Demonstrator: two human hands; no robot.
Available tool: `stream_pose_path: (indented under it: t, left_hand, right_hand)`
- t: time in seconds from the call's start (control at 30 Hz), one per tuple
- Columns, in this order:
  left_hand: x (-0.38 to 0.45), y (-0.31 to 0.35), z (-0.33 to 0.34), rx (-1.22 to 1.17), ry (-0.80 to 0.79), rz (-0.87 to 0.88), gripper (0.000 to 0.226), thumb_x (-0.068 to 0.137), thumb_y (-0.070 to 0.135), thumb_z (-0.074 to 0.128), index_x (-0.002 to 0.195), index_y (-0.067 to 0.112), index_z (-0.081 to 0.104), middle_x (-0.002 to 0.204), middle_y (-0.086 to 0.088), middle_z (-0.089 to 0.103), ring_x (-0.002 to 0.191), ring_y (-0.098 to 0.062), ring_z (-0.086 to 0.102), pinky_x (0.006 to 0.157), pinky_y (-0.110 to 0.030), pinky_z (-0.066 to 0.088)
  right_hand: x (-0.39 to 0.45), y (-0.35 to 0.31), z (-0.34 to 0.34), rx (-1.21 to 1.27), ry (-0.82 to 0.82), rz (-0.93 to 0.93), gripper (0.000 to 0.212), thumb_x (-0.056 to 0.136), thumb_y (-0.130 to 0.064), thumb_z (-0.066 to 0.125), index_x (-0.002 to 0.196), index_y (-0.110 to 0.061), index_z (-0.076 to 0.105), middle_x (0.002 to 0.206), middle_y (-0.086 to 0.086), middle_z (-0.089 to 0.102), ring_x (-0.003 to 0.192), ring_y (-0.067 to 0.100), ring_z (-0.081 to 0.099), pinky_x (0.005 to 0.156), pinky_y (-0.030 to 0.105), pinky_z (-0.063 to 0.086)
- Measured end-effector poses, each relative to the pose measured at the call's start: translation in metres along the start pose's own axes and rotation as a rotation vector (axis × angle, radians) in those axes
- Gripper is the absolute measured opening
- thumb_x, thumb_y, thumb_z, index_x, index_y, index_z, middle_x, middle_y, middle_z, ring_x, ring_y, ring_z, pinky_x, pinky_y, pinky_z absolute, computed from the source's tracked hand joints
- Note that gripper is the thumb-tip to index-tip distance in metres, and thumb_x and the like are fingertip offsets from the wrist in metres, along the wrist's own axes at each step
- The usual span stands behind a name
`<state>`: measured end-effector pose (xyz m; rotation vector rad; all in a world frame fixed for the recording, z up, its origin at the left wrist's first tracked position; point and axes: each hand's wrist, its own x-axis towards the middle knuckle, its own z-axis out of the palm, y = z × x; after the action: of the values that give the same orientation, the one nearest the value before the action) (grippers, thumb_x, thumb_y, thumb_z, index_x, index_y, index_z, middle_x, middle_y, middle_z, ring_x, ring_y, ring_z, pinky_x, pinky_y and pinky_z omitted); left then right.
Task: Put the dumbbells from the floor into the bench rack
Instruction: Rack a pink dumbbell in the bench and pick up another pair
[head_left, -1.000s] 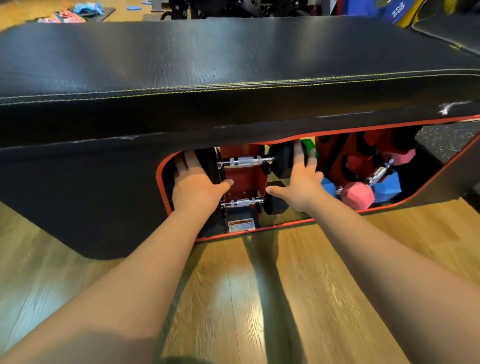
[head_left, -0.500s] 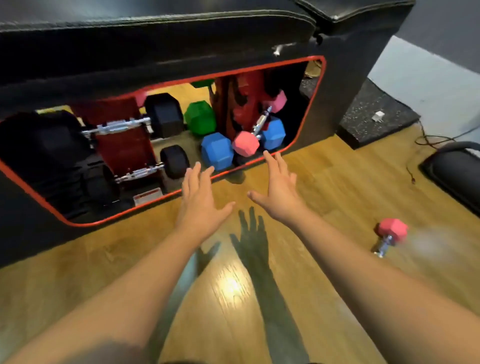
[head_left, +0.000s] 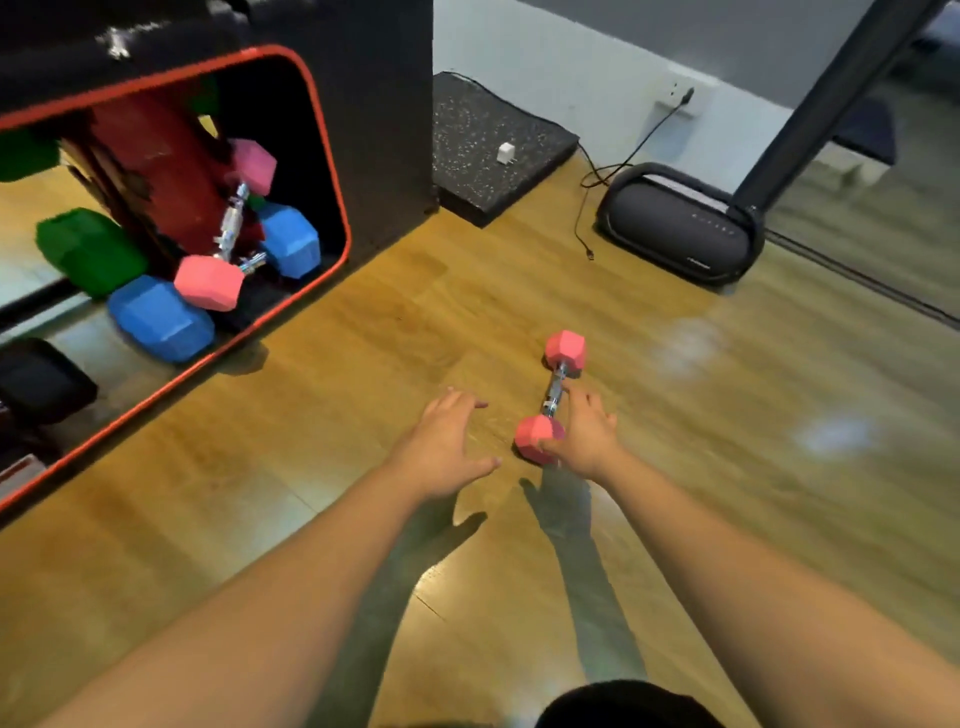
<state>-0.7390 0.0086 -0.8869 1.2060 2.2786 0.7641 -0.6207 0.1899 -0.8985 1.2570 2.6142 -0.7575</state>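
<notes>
On the wood floor (head_left: 363, 322) beside the bench rack (head_left: 374, 104), we list one pink dumbbell (head_left: 551, 397); our right hand (head_left: 584, 434) spread against it, ungripped; left hand (head_left: 444, 447) spread, empty.

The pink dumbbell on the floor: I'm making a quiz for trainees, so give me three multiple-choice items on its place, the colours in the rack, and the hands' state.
1. Where does the pink floor dumbbell lie?
A. on the speckled mat
B. on the wooden floor, beside the right hand
C. inside the rack

2. Which head colours show in the bench rack?
A. pink, blue, green, black
B. yellow, white
C. only pink

3. How are the hands?
A. both gripping
B. left gripping
C. both open, nothing lifted

Key: B, the right hand is at its near end; A, those four colours show inside; C, the left hand is spread and empty too.
</notes>
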Motion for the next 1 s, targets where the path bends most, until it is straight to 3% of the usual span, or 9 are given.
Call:
stream_pose_path:
  t: [0.33, 0.53, 0.63, 0.73, 0.83, 0.93, 1.0]
  left_hand:
    - [-0.003, -0.015, 0.025, -0.029, -0.078, -0.029, 0.059, 0.083, 0.042, 0.068, 0.135, 0.025, 0.045, 0.134, 0.006, 0.045, 0.126, -0.011, 0.039, 0.1, -0.033, 0.043]
    - [-0.025, -0.052, 0.025, -0.087, -0.078, -0.133, 0.061, 0.084, 0.04, 0.068, 0.137, 0.026, 0.042, 0.138, 0.009, 0.042, 0.124, -0.007, 0.043, 0.101, -0.032, 0.044]
    - [-0.034, -0.066, 0.029, -0.092, -0.076, -0.188, 0.072, 0.082, 0.037, 0.071, 0.143, 0.028, 0.033, 0.144, 0.008, 0.038, 0.13, -0.01, 0.041, 0.104, -0.035, 0.042]
    - [-0.043, -0.081, 0.032, -0.062, -0.066, -0.22, 0.084, 0.078, 0.035, 0.074, 0.146, 0.031, 0.024, 0.146, 0.008, 0.033, 0.133, -0.014, 0.038, 0.103, -0.042, 0.044]
    - [-0.059, -0.102, 0.028, 0.09, -0.038, -0.21, 0.089, 0.071, 0.038, 0.071, 0.145, 0.032, 0.022, 0.146, 0.007, 0.031, 0.133, -0.017, 0.037, 0.101, -0.041, 0.045]
    - [-0.085, -0.129, 0.021, 0.318, -0.042, -0.26, 0.077, 0.067, 0.048, 0.063, 0.137, 0.033, 0.035, 0.135, 0.01, 0.041, 0.125, -0.017, 0.041, 0.092, -0.039, 0.047]
    - [-0.105, -0.149, 0.013, 0.367, 0.006, -0.349, 0.053, 0.07, 0.052, 0.06, 0.118, 0.033, 0.047, 0.116, 0.011, 0.047, 0.113, -0.018, 0.046, 0.082, -0.035, 0.047]
  right_hand:
    - [0.044, 0.018, 0.054, -0.053, -0.129, 0.041, 0.092, 0.075, -0.03, 0.077, 0.149, -0.029, 0.022, 0.147, 0.011, 0.037, 0.129, 0.038, 0.039, 0.105, 0.043, 0.035]
    - [0.046, 0.007, 0.067, -0.049, -0.075, 0.053, 0.06, 0.076, -0.026, 0.072, 0.128, -0.026, 0.042, 0.123, 0.019, 0.048, 0.108, 0.039, 0.052, 0.096, 0.042, 0.044]
    - [0.023, -0.021, 0.081, 0.039, -0.135, -0.028, 0.062, 0.073, -0.034, 0.076, 0.124, -0.027, 0.041, 0.125, 0.016, 0.044, 0.1, 0.036, 0.056, 0.087, 0.038, 0.048]
    - [-0.014, -0.062, 0.108, 0.096, -0.165, -0.1, 0.061, 0.078, -0.032, 0.074, 0.128, -0.023, 0.041, 0.126, 0.014, 0.039, 0.102, 0.033, 0.056, 0.088, 0.033, 0.045]
    - [-0.044, -0.097, 0.134, 0.187, -0.327, -0.259, 0.054, 0.082, -0.027, 0.068, 0.13, -0.018, 0.044, 0.118, 0.012, 0.044, 0.098, 0.028, 0.057, 0.084, 0.03, 0.042]
    - [-0.058, -0.123, 0.148, 0.214, -0.533, -0.499, 0.024, 0.085, -0.02, 0.057, 0.108, -0.014, 0.061, 0.097, 0.01, 0.062, 0.087, 0.026, 0.059, 0.08, 0.034, 0.046]
    - [-0.054, -0.13, 0.148, 0.132, -0.371, -0.622, 0.022, 0.091, -0.023, 0.053, 0.107, -0.018, 0.068, 0.099, 0.002, 0.067, 0.092, 0.019, 0.058, 0.086, 0.032, 0.046]
